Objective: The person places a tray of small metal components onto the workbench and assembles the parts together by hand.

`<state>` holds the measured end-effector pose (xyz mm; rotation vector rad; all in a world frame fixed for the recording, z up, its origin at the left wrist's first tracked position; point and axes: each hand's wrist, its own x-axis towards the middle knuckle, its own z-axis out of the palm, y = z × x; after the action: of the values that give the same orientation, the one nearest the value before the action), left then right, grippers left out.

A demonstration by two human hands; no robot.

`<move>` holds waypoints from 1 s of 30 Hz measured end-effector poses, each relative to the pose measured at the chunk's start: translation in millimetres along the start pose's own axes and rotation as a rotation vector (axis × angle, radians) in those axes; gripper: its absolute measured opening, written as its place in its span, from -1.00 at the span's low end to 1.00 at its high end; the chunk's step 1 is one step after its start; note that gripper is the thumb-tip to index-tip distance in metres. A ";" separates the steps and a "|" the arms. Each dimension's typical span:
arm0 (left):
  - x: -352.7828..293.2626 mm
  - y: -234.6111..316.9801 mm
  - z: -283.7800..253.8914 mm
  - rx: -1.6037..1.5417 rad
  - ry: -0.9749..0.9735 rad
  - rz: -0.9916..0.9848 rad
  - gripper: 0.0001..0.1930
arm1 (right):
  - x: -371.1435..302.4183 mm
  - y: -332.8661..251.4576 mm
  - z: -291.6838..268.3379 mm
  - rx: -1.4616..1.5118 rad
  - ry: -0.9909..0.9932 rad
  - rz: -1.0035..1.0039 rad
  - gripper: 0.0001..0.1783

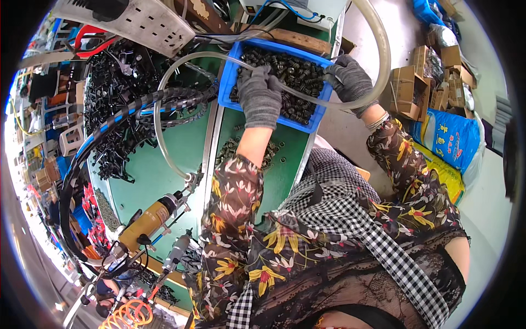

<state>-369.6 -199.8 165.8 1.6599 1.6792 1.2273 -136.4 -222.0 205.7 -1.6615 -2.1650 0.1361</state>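
Observation:
A blue plastic bin (pixel 226 82) full of small black metal parts (pixel 298 74) sits on the green workbench (pixel 186 148). My left hand (pixel 259 97), in a grey knit glove, rests palm down inside the bin on the parts, fingers curled. Whether it grips any parts is hidden. My right hand (pixel 350 82), also grey-gloved, clasps the bin's right edge. A clear plastic hose (pixel 378 44) arcs over the bin and past my right hand.
A heap of black parts (pixel 118 109) covers the bench's left side. An orange air tool (pixel 150 216) and a smaller one (pixel 178 251) hang at the lower left. Loose parts (pixel 230 148) lie below the bin. Cardboard boxes (pixel 408 90) and sacks (pixel 452 142) stand on the floor at right.

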 end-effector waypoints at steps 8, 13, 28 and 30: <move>40.0 20.0 14.4 0.607 -0.218 0.342 -0.83 | 10.3 -24.5 1.5 -0.090 -0.009 0.108 -0.83; 46.9 15.7 29.1 0.766 -0.281 0.442 -0.83 | 3.1 -7.8 13.4 0.178 0.090 0.152 -0.83; 44.6 21.8 41.7 0.853 -0.401 0.491 -0.85 | 0.5 -12.4 2.4 0.100 -0.002 0.071 -0.79; 43.7 20.0 40.5 0.862 -0.389 0.502 -0.85 | 0.6 -15.4 0.3 0.085 -0.008 0.067 -0.78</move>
<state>-331.8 -150.2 173.8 2.7320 1.6808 0.2518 -150.6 -225.8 210.5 -1.6890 -2.0803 0.2510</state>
